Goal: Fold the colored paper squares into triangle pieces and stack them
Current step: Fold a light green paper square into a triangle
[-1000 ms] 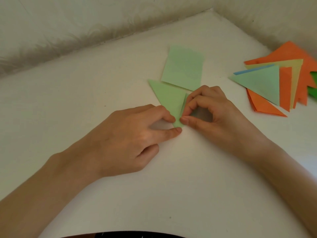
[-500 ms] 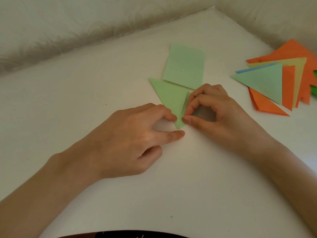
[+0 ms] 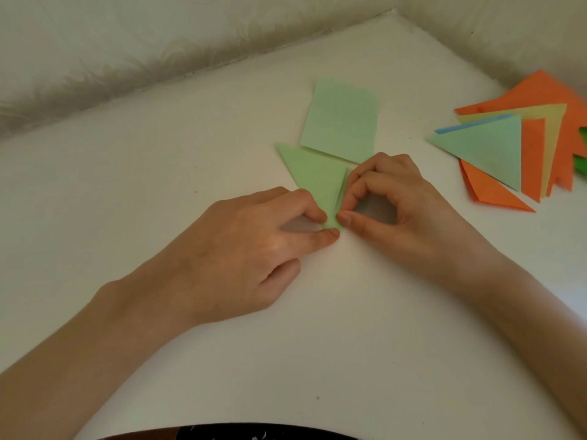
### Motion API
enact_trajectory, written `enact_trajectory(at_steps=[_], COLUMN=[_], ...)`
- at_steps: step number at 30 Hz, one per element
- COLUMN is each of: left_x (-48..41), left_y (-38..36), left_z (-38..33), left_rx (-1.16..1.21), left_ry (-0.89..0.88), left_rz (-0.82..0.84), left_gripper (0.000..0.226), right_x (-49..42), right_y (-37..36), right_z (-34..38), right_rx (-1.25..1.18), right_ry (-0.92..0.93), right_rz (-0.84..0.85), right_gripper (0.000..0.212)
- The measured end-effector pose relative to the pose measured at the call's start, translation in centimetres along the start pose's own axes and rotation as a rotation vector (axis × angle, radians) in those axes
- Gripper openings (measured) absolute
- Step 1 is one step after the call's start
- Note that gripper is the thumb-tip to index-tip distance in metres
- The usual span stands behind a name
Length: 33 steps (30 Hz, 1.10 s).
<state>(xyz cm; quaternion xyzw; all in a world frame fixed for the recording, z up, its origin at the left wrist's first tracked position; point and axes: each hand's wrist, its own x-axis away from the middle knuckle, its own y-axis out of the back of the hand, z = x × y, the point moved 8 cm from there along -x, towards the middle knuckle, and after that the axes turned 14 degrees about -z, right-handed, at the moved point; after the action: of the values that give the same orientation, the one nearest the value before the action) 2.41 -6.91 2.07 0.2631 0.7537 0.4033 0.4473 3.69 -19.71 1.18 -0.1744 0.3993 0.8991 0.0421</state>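
A light green paper folded into a triangle [image 3: 313,176] lies on the white table [image 3: 317,328] at the centre. My left hand [image 3: 251,246] pinches its near tip between thumb and index finger. My right hand [image 3: 390,201] pinches the triangle's right edge with curled fingers, and that edge stands slightly raised. Just behind lies an unfolded light green paper square [image 3: 341,120]. At the far right sits a fanned stack of folded triangles [image 3: 495,147], light green on top, with orange, yellow and blue ones under it.
A dark green piece [image 3: 582,160] shows at the right frame edge beside the stack. Pale walls [image 3: 158,42] close off the table's back and right sides, meeting at a corner. A dark garment shows at the bottom edge.
Both hands have stayed on the green triangle's near tip, with only slight finger shifts. The view has drifted a little; the papers have not moved on the table.
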Motion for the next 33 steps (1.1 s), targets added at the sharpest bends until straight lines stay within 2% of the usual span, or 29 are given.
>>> enact_trajectory(at_steps=[6,12,16,19,24,33], left_x=[0.0,0.0,-0.1,-0.1,-0.2,-0.2], left_y=[0.0,0.0,0.1,0.1,0.1,0.5], left_z=[0.0,-0.1,-0.2,-0.2,-0.3,-0.5], left_rx=[-0.008,-0.005,-0.027,-0.035,-0.049,-0.023], left_ry=[0.022,0.044,0.054,0.057,0.057,0.006], left_rz=[0.006,0.005,-0.006,-0.007,-0.024,-0.097], left_gripper=[0.046,0.045,0.044,0.044,0.044,0.036], right_x=[0.0,0.1,0.2,0.1,0.4,0.3], right_y=[-0.1,0.1,-0.1,0.2,-0.3,-0.2], right_z=[-0.1,-0.7,-1.0,-1.2,-0.6,-0.5], right_rx=[0.021,0.159,0.151,0.070,0.311,0.205], right_ry=[-0.001,0.014,0.035,-0.023,0.043,0.096], right_rz=[0.002,-0.022,0.038,0.023,-0.081,-0.036], right_gripper=[0.016,0.036,0.029,0.029,0.052,0.045])
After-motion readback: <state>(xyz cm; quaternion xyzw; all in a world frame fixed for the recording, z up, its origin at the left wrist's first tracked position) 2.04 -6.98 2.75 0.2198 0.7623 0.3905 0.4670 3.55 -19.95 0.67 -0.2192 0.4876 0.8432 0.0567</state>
